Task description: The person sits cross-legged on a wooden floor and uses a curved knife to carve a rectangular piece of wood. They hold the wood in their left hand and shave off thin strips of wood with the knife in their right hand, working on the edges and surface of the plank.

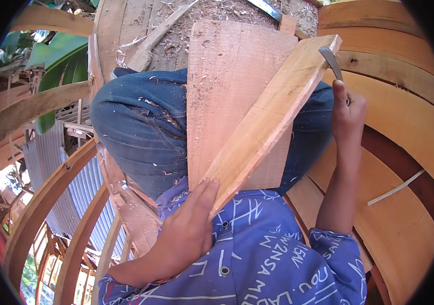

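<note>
A long, narrow wooden plank [273,107] runs at a slant from my belly to the far right, its right edge roughly cut. My left hand [189,223] is closed round its near end, fingers lying along the upper face. A curved metal blade [332,62] touches or nearly touches the plank's far end. My right hand [348,104] grips this curved-bladed knife in a fist, thumb up; the handle is hidden inside it. Beneath the plank, a wide, pale board [237,81] rests across my lap, sprinkled with wood dust.
Wood shavings cover the plank floor [171,48] ahead, where a loose wooden strip [163,33] lies. Curved-looking wooden rails [49,203] stand at the left, with corrugated metal sheets [87,188] beyond. Wide boards [390,107] form the right side, with a thin stick [395,188] there.
</note>
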Motion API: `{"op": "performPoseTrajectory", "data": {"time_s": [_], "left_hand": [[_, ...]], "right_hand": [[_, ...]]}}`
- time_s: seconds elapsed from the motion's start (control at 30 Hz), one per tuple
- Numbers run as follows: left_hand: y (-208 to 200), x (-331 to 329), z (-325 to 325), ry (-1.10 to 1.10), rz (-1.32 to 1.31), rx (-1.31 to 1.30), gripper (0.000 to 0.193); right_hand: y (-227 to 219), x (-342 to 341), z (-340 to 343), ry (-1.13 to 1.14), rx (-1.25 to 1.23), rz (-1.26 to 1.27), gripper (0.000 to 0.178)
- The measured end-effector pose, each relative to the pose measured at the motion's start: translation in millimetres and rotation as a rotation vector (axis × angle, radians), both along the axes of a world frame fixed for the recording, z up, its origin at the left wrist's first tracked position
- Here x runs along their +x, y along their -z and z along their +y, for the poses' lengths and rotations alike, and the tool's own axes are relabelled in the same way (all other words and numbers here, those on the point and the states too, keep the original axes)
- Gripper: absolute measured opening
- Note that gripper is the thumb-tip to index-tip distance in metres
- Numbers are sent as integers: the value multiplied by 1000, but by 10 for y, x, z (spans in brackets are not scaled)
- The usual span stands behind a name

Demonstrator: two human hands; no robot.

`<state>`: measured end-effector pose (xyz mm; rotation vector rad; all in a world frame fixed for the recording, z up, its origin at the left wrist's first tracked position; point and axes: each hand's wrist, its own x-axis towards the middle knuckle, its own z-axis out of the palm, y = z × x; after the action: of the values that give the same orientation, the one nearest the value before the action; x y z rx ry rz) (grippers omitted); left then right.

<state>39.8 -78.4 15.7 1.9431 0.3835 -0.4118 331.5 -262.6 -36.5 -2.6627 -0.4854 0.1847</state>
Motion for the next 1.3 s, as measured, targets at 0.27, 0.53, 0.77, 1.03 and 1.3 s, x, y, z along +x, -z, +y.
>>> {"op": "performPoseTrajectory", "data": {"time_s": [0.27,0.53,0.77,1.03,1.3], "left_hand": [[3,-10,-12,-106,6,-51,59],[-13,-94,-115,-85,-56,11,57],[-37,-81,-105,-123,83,-78,58],[-237,77,-89,-185,118,79,44],[-497,197,-117,-248,191,282,42]], "right_hand": [[194,113,133,23,-69,-72,75],[431,467,-83,246,-31,-22,79],[267,-8,-31,166,254,119,68],[516,-88,-199,150,410,353,61],[415,-96,-156,118,378,363,52]]}}
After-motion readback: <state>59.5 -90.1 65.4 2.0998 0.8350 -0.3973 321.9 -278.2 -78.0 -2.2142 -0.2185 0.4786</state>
